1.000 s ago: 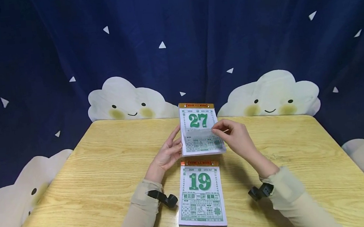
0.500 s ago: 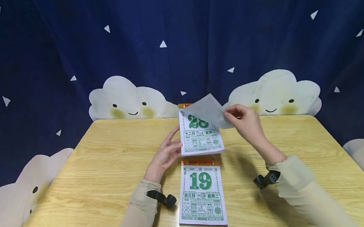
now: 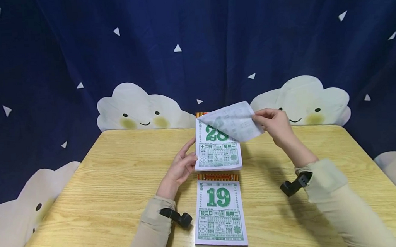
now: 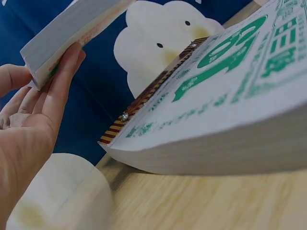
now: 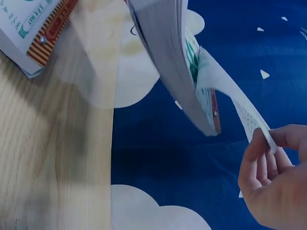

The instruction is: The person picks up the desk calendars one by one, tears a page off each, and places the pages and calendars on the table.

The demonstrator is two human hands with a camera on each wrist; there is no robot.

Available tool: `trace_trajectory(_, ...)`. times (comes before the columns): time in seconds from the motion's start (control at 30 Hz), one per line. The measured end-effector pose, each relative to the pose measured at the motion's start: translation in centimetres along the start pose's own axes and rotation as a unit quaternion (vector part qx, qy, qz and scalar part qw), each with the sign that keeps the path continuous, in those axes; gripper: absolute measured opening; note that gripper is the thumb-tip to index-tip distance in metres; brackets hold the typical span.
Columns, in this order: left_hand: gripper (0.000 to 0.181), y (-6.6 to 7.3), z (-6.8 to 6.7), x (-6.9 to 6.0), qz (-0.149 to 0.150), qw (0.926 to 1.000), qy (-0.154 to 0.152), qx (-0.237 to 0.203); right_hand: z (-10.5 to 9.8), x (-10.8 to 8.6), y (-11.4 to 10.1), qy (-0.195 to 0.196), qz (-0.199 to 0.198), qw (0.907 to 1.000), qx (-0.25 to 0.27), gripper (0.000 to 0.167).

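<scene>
A thick tear-off calendar [image 3: 218, 156] showing a green 28 is held up, tilted, beyond a second one. My left hand [image 3: 180, 169] grips its left edge, with the thumb in front and the fingers behind, as the left wrist view shows. Between thumb and fingers, my right hand [image 3: 276, 127] pinches a thin loose sheet [image 3: 241, 122]. That sheet slants across the top right of the held calendar, covering much of its header, and its upper left corner still meets the pad. Nearer me, the second calendar [image 3: 219, 215], showing 19, lies flat on the table.
The pale wooden table [image 3: 112, 184] runs back to a dark blue curtain [image 3: 191, 42] with white triangles and smiling clouds. Black wrist cameras [image 3: 181, 218] sit on both forearms, the left one close beside the lying calendar.
The right hand has pulled the top sheet, the 27 page, up and to the right, uncovering 28 beneath. My left hand has stayed nearly in place on the calendar's edge.
</scene>
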State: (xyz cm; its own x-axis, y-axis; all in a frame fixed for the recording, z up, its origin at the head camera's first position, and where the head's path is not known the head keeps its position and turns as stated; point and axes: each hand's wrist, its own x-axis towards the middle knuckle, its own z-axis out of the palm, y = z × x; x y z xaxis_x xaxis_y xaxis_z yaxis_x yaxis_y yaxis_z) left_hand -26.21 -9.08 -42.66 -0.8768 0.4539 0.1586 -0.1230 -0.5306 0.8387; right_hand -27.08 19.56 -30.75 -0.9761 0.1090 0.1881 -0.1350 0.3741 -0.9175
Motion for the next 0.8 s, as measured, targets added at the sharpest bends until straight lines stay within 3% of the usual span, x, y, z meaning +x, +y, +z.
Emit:
trace_trajectory(0.13, 0.068, 0.1, 0.1, 0.0, 0.003, 1.0, 0.002, 0.002, -0.9, 0.6, 0.0, -0.009, 0.029, 0.9984, 0.047, 0.007)
trace_trajectory(0.33, 0.066, 0.4, -0.1, -0.1, 0.011, 0.9999, 0.01, -0.003, -2.4, 1.3, 0.3, 0.004, 0.049, 0.9934, 0.104, 0.014)
trace_trajectory(0.53, 0.066, 0.5, -0.2, -0.1, 0.009, 1.0, 0.0, 0.002, -3.3, 1.5, 0.6, 0.007, 0.06, 0.9931, 0.101, 0.003)
trace_trajectory(0.63, 0.066, 0.4, -0.2, -0.1, 0.007, 1.0, -0.006, 0.004, -3.6, 1.6, 0.7, 0.024, 0.06, 0.9937, 0.092, 0.003)
trace_trajectory(0.8, 0.066, 0.6, -0.7, -0.2, 0.014, 0.9999, 0.007, 0.005, -4.5, 1.8, 0.9, 0.056, 0.06, 0.9885, 0.127, 0.013)
